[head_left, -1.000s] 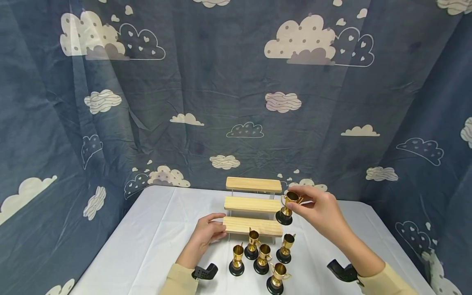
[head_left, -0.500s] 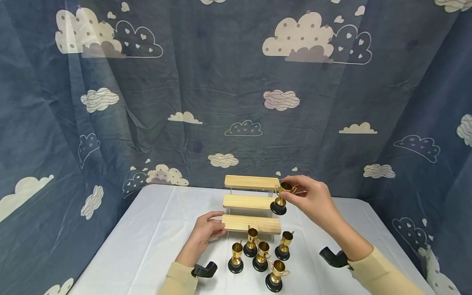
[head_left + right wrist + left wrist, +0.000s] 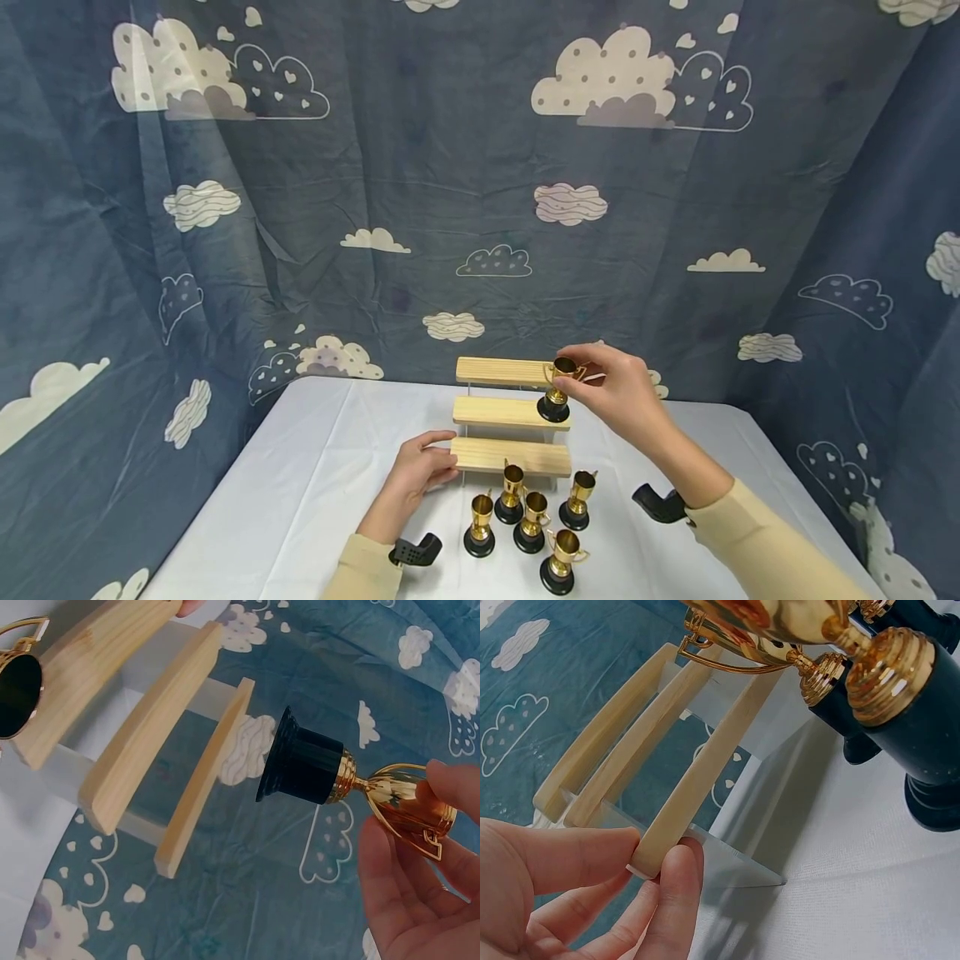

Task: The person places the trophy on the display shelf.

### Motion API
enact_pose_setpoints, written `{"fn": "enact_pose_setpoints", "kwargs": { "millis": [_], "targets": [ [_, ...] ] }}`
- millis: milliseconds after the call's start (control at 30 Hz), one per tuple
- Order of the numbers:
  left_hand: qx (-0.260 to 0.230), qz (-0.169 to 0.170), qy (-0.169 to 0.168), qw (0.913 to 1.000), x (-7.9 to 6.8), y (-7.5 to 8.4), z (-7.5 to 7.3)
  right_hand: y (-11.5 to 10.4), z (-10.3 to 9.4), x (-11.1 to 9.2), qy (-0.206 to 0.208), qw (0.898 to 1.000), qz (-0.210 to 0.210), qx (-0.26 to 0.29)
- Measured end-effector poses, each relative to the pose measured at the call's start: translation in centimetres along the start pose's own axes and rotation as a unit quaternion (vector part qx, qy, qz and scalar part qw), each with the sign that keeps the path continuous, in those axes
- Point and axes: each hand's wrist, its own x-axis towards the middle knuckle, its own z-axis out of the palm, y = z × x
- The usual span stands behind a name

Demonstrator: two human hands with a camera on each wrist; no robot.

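Observation:
A three-tier wooden display stand [image 3: 510, 456] with clear side supports stands at the back of the white table. My left hand [image 3: 420, 468] pinches the left end of its lowest board [image 3: 679, 799] between thumb and fingers. My right hand [image 3: 618, 392] holds a small gold trophy cup [image 3: 405, 796] by its bowl and handles, black base [image 3: 311, 759] downward. In the head view that base overlaps the right end of the middle board [image 3: 495, 411]; the right wrist view shows a gap between base and boards. The top board [image 3: 495, 370] is partly covered by the trophy.
Several more gold trophies with black bases stand in front of the stand, among them one at the left [image 3: 481, 527], one at the right [image 3: 578, 502] and one nearest me [image 3: 562, 562]. A cloud-print curtain [image 3: 420, 167] hangs behind the table [image 3: 300, 483].
My right hand has carried the trophy left and slightly up, from beside the stand to over its right end. My left hand stays on the lowest board.

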Motion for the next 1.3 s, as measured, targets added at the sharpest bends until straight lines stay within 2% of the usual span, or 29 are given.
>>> {"fn": "enact_pose_setpoints", "kwargs": {
  "millis": [700, 1300],
  "targets": [
    [0.005, 0.005, -0.005, 1.0000, -0.2, 0.0, 0.0, -0.9, 1.0, 3.6, -0.006, 1.000, -0.005, -0.015],
    [0.005, 0.010, -0.008, 0.9999, -0.3, 0.2, -0.1, -0.7, 3.0, 6.7, -0.034, 0.999, 0.012, 0.006]
  ]
}}
